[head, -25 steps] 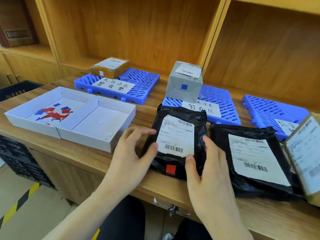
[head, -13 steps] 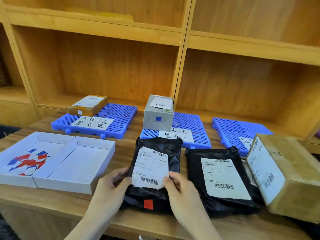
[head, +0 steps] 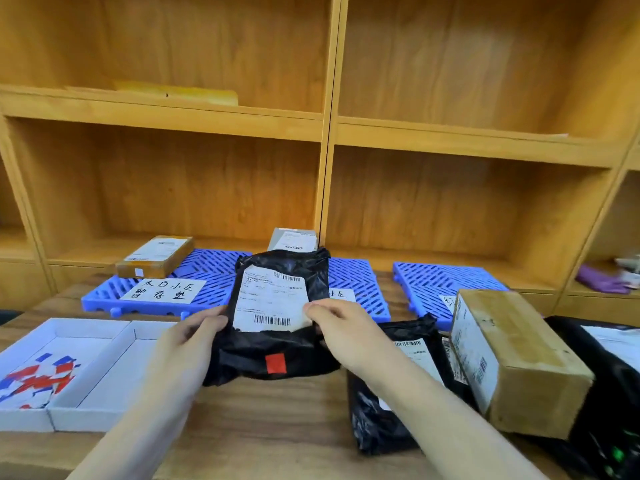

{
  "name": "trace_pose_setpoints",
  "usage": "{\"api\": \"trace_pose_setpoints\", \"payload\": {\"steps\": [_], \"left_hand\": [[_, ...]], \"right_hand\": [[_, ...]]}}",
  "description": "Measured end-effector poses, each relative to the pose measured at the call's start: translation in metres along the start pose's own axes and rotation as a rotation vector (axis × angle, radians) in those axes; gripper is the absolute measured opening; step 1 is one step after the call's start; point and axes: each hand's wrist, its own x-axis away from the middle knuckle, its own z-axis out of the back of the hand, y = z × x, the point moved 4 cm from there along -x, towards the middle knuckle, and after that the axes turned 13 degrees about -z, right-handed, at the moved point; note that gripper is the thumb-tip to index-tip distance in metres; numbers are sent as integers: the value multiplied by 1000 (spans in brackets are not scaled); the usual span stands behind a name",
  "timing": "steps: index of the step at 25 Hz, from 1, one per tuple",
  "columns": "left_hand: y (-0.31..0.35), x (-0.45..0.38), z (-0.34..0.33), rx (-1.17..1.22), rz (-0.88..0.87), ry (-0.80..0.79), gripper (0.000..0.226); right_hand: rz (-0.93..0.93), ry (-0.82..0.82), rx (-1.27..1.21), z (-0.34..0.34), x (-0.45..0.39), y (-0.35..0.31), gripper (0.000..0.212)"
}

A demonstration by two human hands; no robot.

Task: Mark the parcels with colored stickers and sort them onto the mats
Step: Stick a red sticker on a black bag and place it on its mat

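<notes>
Grey box (head: 292, 239) mostly hidden behind held black parcel (head: 277, 317); middle mat label (head: 341, 294) half covered; far-right black parcel (head: 609, 386) cut off.

The black parcel (head: 277, 320) was a glossy, crinkled plastic bag with a matt white paper label (head: 272, 299) and a flat red sticker (head: 276, 363). The three mats (head: 446, 285) at the far side were smooth blue plastic with slotted tops. The table (head: 270, 420) and shelves (head: 450, 140) showed grained wood with a mild sheen. At near left the trays (head: 104, 368) looked like matt white card. The box (head: 519, 362) at right was rough brown cardboard.
</notes>
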Motion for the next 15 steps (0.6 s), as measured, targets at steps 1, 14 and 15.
{"api": "trace_pose_setpoints", "payload": {"steps": [1, 14, 15], "left_hand": [[5, -6, -5, -8, -2, -22, 23], [69, -19, -166, 100, -179, -278, 27], [70, -22, -180, 107, -171, -299, 27]], "right_hand": [[6, -2, -18, 9, -4, -4, 48], [-100, 72, -88, 169, -48, -20, 21], [-106, 82, -104, 182, -52, -18, 16]]}}
